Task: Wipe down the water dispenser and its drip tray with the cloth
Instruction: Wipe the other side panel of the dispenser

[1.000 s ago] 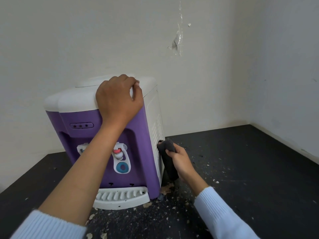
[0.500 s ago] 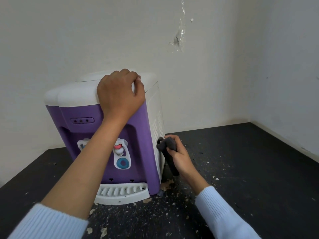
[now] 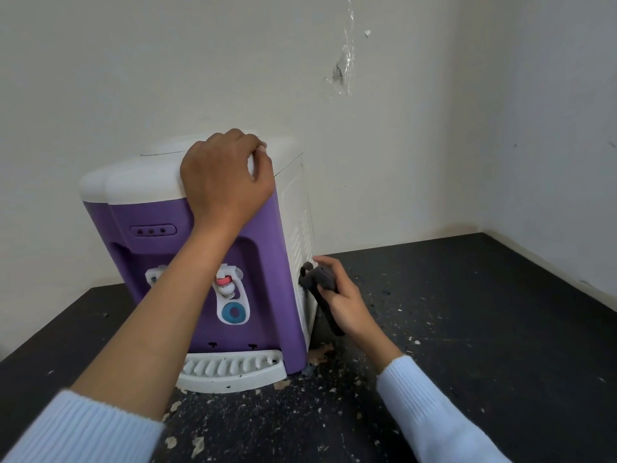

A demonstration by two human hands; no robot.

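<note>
1. Black table (image 3: 484, 329) in a white corner, crumbs scattered.
2. Purple-white water dispenser (image 3: 267, 262) stands on it, drip tray (image 3: 233, 370) at its front foot.
3. Left hand (image 3: 227, 182) curled over dispenser top.
4. Right hand (image 3: 344, 299) grips dark cloth (image 3: 317, 282) against white side.

The black tabletop (image 3: 484, 329) spreads out under and beyond the right hand (image 3: 344, 302), reaching the corner where the cream back wall (image 3: 133, 78) meets the side wall (image 3: 551, 128), off to that hand's right. Pale specks (image 3: 400, 309) are scattered across the top, thickest around the hand. A brownish flake cluster (image 3: 320, 350) lies just below it, toward the left, and larger pale chips (image 3: 197, 444) sit well below and left. High above the hand, a strip of clear tape (image 3: 347, 51) hangs over a torn patch (image 3: 339, 73) in the back wall.
</note>
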